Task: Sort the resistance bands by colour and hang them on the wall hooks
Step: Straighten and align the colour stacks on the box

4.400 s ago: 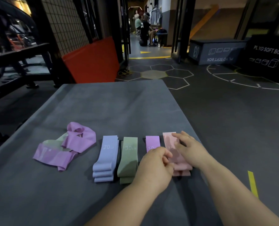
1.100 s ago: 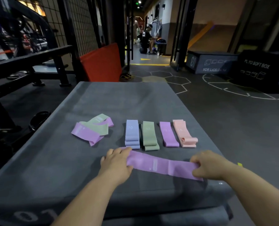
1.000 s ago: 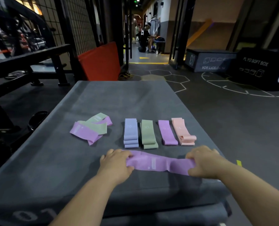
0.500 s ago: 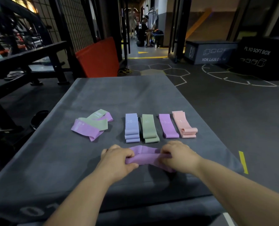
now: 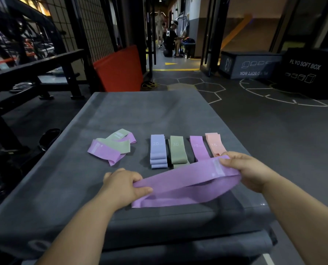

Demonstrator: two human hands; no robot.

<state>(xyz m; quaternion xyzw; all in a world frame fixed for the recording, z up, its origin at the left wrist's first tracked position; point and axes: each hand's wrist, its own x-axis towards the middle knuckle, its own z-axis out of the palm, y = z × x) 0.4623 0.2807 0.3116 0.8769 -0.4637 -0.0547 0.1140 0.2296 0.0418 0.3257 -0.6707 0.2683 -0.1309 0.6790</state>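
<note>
1. Purple band point(image 5: 186, 181) held open over the grey mat point(image 5: 140, 111), near its front edge.
2. Left hand point(image 5: 121, 185) pinches one end, and the right hand point(image 5: 249, 170) grips the other.
3. Row of folded stacks point(image 5: 176, 150) just behind.

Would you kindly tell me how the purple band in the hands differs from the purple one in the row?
The held purple band is opened into a loop, gripped by the left hand and right hand; the row's purple band lies flat and untouched. The held one runs crosswise; the row's points away from the person. Both are lilac.
</note>
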